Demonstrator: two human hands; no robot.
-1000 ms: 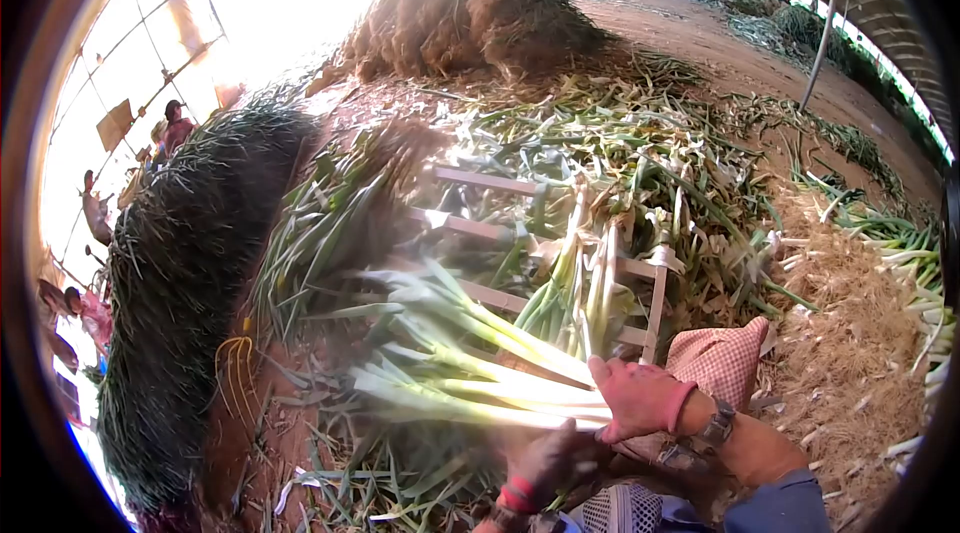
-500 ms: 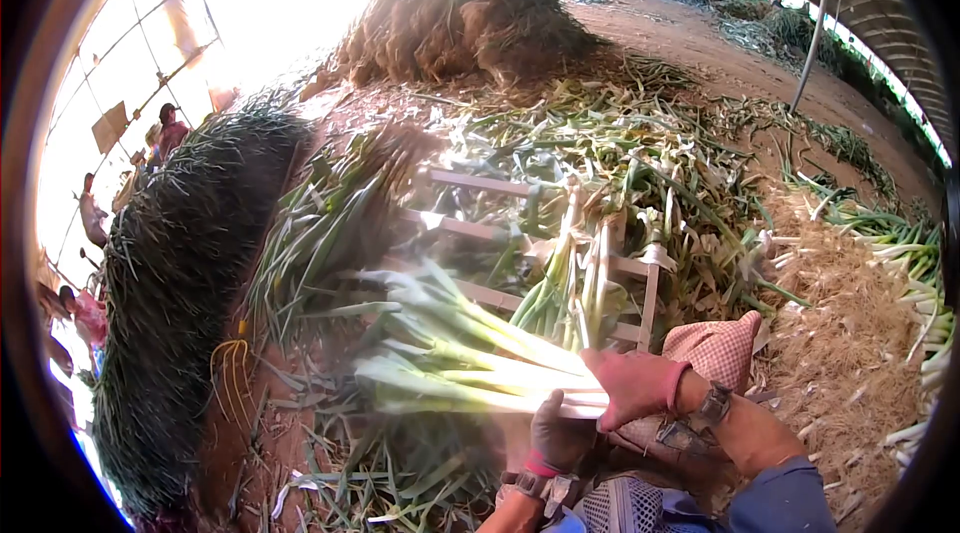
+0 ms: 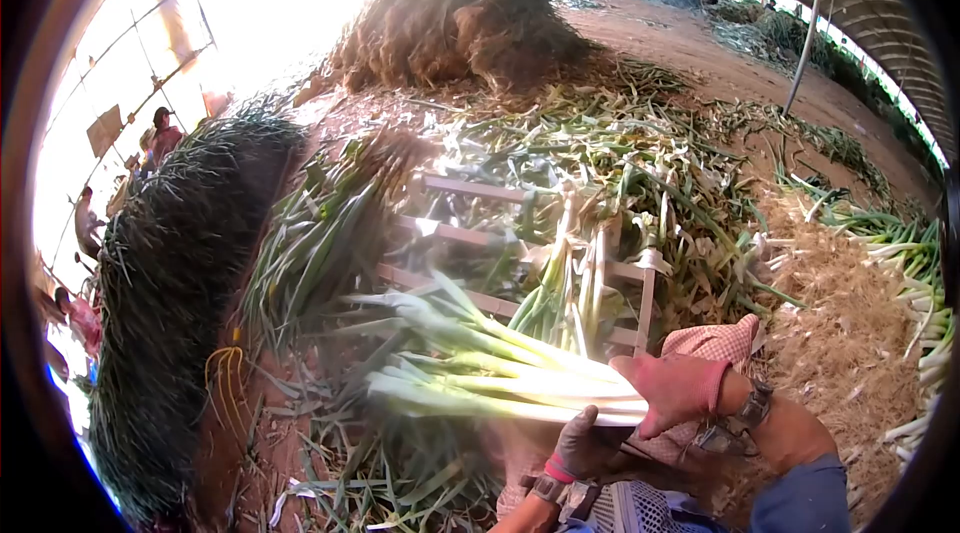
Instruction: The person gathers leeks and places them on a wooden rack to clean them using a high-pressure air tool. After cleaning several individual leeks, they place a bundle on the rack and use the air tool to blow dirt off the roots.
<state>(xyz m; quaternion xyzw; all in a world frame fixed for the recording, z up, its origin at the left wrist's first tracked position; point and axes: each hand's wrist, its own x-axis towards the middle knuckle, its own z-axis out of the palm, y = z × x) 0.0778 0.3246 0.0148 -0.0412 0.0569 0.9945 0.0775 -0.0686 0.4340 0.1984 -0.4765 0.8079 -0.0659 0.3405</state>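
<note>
A bundle of green onions [image 3: 500, 378] lies across the lower middle, white ends at the right and green leaves fanned out to the left. My right hand [image 3: 672, 391], in a reddish glove, is closed round the white ends. Just below the bundle, my left hand [image 3: 588, 445], in a dark glove with a pink cuff, touches its underside near those ends; its fingers are partly hidden. Behind the bundle, a few more stalks [image 3: 565, 283] lean on a metal rack [image 3: 470, 236].
Onion piles [image 3: 180, 283] line the left, with yellow cords [image 3: 228, 373] beside them. A brown-rooted heap [image 3: 450, 28] stands behind. Peeled leaves [image 3: 620, 163] cover the ground past the rack. Trimmed roots [image 3: 830, 303] lie at right. Several people sit far off; a pole [image 3: 808, 43] stands back right.
Both hands and the bundle have shifted to the right and slightly down. The view has moved a little. My right hand still grips the white ends.
</note>
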